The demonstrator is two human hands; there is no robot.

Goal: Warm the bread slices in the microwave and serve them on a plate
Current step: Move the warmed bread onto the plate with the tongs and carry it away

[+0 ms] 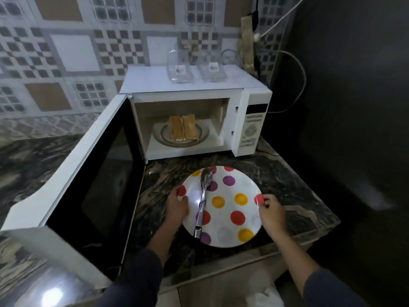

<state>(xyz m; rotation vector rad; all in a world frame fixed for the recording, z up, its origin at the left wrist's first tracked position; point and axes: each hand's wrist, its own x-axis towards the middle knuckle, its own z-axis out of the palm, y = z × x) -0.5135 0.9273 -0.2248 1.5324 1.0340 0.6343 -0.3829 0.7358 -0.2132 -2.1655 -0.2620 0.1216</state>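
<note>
A white plate (230,196) with coloured dots sits on the dark marble counter in front of the microwave. Metal tongs (202,202) lie across its left half. My left hand (176,207) grips the plate's left rim, and my right hand (271,212) grips its right rim. The white microwave (194,85) stands behind with its door (93,173) swung wide open to the left. Two toasted bread slices (183,127) lie side by side on the glass turntable (204,134) inside.
Two clear plastic containers (180,69) (211,68) stand on top of the microwave. A white cable (303,76) loops at the right beside a dark wall. The counter's front edge (287,242) runs just below the plate. A patterned tile wall rises behind.
</note>
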